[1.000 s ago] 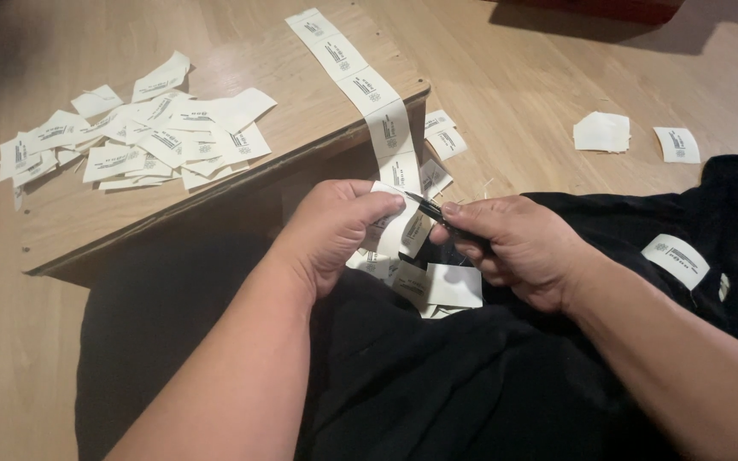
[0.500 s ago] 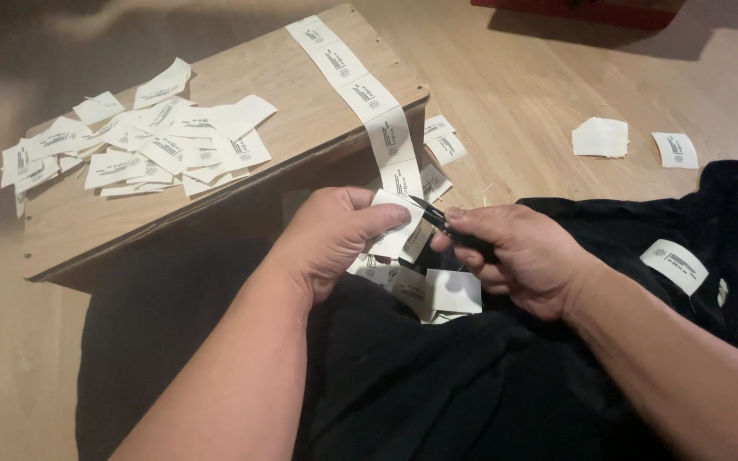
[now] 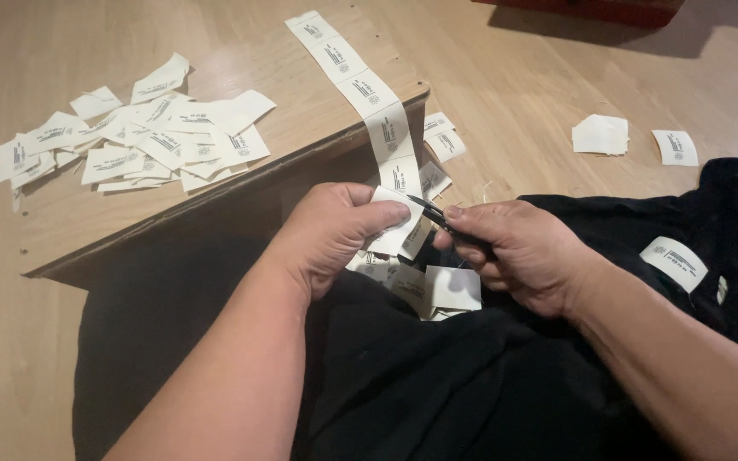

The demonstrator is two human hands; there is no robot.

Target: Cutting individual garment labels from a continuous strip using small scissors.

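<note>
Two bare hands meet low in the middle of the view, above a dark black garment [image 3: 471, 384] that covers the person's lap. Left hand [image 3: 335, 235] pinches the near end of a long strip of cream labels [image 3: 377, 119] between thumb and fingers, closed firmly on it. Right hand [image 3: 518, 252] is curled tight around small black scissors [image 3: 429, 211], whose blades point left and touch the strip right beside the left thumb. Just below both hands, a few loose cut labels [image 3: 450, 286] lie on the black cloth. A sewn-on white tag [image 3: 674, 262] shows on the garment to the right. From the hands, the strip runs up and away over the near right corner of a low wooden board [image 3: 301, 128] and on toward its far edge. A loose heap of cut labels [image 3: 138, 141] lies spread on the board's left half. More single labels [image 3: 442, 141] sit on the wooden floor [image 3: 514, 85] just past the board's right edge, and two further pieces [image 3: 634, 141] lie well apart to the far right.
</note>
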